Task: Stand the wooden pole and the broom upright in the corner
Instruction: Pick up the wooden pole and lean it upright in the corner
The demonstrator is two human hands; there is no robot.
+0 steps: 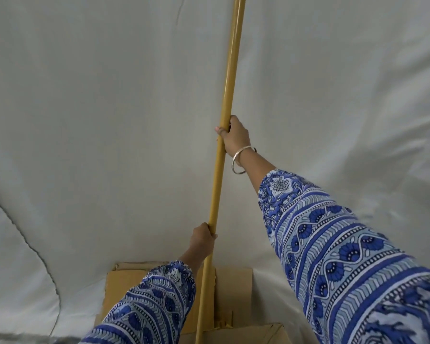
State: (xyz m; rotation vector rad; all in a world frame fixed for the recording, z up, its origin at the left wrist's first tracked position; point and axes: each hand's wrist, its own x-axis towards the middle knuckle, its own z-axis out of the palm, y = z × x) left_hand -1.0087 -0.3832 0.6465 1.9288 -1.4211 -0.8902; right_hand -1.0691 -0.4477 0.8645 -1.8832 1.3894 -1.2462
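A long yellow-brown wooden pole (230,78) stands nearly upright against white cloth, leaning slightly right at its top, which runs out of view. At the top a second thin shaft shows right beside it; I cannot tell what that is. My right hand (235,135) grips the pole at mid-height, a silver bangle on its wrist. My left hand (204,238) grips it lower down. The pole's foot is hidden behind a cardboard box near the bottom edge. No broom head is in view.
White draped cloth (109,120) covers the whole background. Flattened brown cardboard (236,289) lies below the pole, with a cardboard box edge (248,332) nearer me. A thin dark cord (47,274) runs down the cloth at left.
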